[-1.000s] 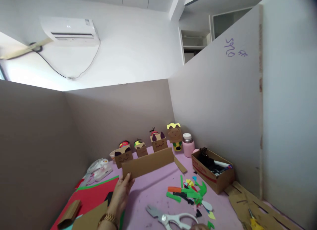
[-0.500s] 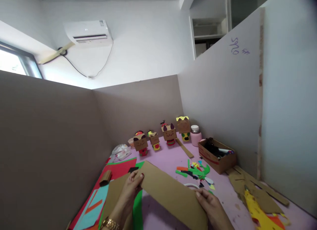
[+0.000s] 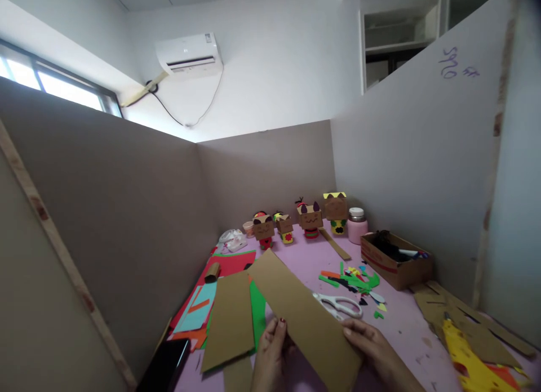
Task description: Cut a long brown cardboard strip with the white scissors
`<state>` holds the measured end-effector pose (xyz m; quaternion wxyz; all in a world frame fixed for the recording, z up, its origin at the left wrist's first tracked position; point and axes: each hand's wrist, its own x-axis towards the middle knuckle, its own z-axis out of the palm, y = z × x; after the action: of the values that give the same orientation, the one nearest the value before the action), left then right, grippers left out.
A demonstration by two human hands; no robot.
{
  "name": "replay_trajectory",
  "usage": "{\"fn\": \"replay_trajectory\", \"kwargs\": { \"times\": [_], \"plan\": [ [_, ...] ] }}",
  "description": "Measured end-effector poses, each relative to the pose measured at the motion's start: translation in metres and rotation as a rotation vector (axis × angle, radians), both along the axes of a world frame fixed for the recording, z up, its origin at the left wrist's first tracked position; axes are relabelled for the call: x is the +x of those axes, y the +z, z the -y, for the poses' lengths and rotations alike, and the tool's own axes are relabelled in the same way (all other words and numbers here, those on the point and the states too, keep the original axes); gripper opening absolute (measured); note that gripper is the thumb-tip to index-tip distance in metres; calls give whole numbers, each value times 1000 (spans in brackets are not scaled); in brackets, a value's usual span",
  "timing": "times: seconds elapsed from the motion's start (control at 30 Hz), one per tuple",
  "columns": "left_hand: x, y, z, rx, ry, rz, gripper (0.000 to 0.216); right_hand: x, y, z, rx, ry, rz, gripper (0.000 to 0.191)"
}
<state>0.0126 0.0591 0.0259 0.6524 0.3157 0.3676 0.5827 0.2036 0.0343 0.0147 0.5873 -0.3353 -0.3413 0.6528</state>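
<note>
Holding a long cardboard strip (image 3: pixel 302 313) flat over the pink tabletop (image 3: pixel 304 257), the person grips it at its near end with both hands, and that is the whole story in the head view, the only one here. The left hand (image 3: pixel 270 352) pinches the strip's left edge, thumb on top and red-painted nail showing, fingers tucked beneath. The right hand (image 3: pixel 374 350) clamps the right edge the same way, fingers curled over the top face. Neither hand is spread; both are closed on the card. The strip runs away from the hands on a diagonal, its far end reaching toward the red paper sheets (image 3: pixel 230 265), its near end right between the two hands, seemingly held at two edges so the limp board stays level.

Just beside the strip on the right lie white scissors (image 3: pixel 340 306), partly under its edge. A second cardboard piece (image 3: pixel 230 321) lies on green paper to the left. Further back, coloured paper scraps (image 3: pixel 353 279), a cardboard box (image 3: pixel 395 259) of pens, a pink bottle (image 3: pixel 356 226), and a row of cardboard box figures (image 3: pixel 310 217) stand along the partition.
</note>
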Motion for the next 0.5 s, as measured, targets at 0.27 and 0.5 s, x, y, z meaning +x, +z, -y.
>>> {"fn": "replay_trajectory", "kwargs": {
  "times": [0.27, 0.5],
  "plan": [
    [-10, 1, -3, 34, -124, 128, 19, -15, -17, 3, 5, 251, -71, 21],
    [-5, 0, 2, -2, -133, 159, 22, -12, -15, 3, -3, 254, 9, 24]
  ]
}}
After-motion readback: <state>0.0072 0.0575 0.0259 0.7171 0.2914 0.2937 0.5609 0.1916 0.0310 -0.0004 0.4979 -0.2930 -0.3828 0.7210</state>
